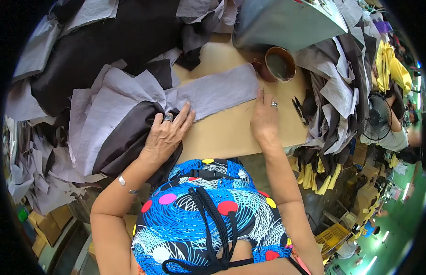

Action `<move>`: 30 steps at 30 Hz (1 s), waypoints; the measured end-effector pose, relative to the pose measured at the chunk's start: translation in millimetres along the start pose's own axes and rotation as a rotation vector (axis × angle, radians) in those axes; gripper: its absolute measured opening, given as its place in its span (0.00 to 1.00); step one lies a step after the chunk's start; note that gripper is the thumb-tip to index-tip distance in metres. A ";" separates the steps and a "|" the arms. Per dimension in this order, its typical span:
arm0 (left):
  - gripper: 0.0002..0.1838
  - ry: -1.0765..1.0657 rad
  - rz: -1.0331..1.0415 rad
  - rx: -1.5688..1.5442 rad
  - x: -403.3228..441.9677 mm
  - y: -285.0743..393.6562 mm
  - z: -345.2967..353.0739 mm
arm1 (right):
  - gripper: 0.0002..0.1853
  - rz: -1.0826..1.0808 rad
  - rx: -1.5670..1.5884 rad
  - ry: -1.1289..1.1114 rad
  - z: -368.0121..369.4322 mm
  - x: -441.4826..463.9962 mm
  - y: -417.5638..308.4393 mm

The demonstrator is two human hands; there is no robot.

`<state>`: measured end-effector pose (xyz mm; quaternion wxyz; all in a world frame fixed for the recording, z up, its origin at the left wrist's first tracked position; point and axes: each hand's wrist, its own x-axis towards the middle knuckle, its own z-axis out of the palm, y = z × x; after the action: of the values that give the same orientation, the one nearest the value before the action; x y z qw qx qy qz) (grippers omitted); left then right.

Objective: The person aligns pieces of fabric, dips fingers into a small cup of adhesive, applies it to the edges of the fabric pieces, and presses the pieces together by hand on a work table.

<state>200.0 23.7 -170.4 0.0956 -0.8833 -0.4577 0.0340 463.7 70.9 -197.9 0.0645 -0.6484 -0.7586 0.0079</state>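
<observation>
A grey strip of fabric (222,90) lies flat across the tan work board (222,140). Its left part runs into a gathered bundle of grey and dark cloth (109,114). My left hand (169,130) rests on the cloth where strip and bundle meet, its fingers spread and a ring on one finger. At the strip's right end, my right hand (266,114) lies with fingers stretched out on the board, fingertips at the fabric's edge. Neither hand is closed round anything.
Beyond the strip stand a brown mug (279,65) and a grey metal box (288,23). Black snips (300,111) lie right of my right hand. Cloth piles (334,78) flank the board. A fan (377,117) and other people are farther right.
</observation>
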 end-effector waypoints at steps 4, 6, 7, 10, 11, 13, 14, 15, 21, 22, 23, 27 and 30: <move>0.25 -0.008 -0.001 -0.011 -0.1 -0.3 -0.6 | 0.24 -0.127 -0.211 0.041 -4.4 -9.8 -20.6; 0.25 -0.013 0.002 -0.015 -1.0 -0.9 -1.1 | 0.22 -0.178 -0.277 0.066 -7.3 -11.8 -20.1; 0.25 -0.012 0.005 -0.015 -1.6 -1.2 -2.1 | 0.21 -0.184 -0.300 0.111 -3.7 -10.1 -9.3; 0.25 -0.019 0.007 -0.026 -4.2 -1.9 -4.8 | 0.22 -0.178 -0.331 0.127 -6.2 2.0 8.5; 0.24 -0.022 0.005 -0.037 -4.8 -1.9 -5.1 | 0.23 -0.169 -0.337 0.114 -9.0 4.2 10.9; 0.24 -0.014 0.001 -0.052 -4.8 -1.9 -4.9 | 0.25 -0.227 -0.323 0.108 -12.3 3.1 13.4; 0.24 -0.006 0.001 -0.057 -5.0 -1.8 -4.5 | 0.26 -0.257 -0.315 0.104 -13.5 1.6 13.3; 0.23 0.002 0.001 -0.061 -5.4 -1.5 -4.1 | 0.26 -0.274 -0.278 0.096 -14.6 -2.0 9.8; 0.23 -0.004 0.003 -0.069 -5.6 -1.6 -4.5 | 0.28 -0.369 -0.054 -0.109 -23.5 -16.9 -31.6; 0.23 -0.006 0.000 -0.066 -6.0 -1.3 -4.5 | 0.28 -0.361 0.062 -0.097 -23.1 -15.2 -27.7; 0.23 -0.006 -0.002 -0.062 -6.6 -0.9 -4.2 | 0.27 -0.352 0.178 -0.084 -21.6 -11.2 -17.7; 0.23 -0.018 -0.014 -0.068 -5.2 -0.4 -5.0 | 0.24 -0.323 -0.665 0.332 -25.9 26.6 53.0; 0.23 0.022 -0.009 -0.074 -3.2 -0.9 -1.2 | 0.23 -0.118 -0.100 0.188 -64.5 60.3 60.5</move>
<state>197.6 21.5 -169.2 0.0680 -0.8845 -0.4615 0.0070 521.1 135.2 -134.4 0.1034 -0.6029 -0.7854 -0.0947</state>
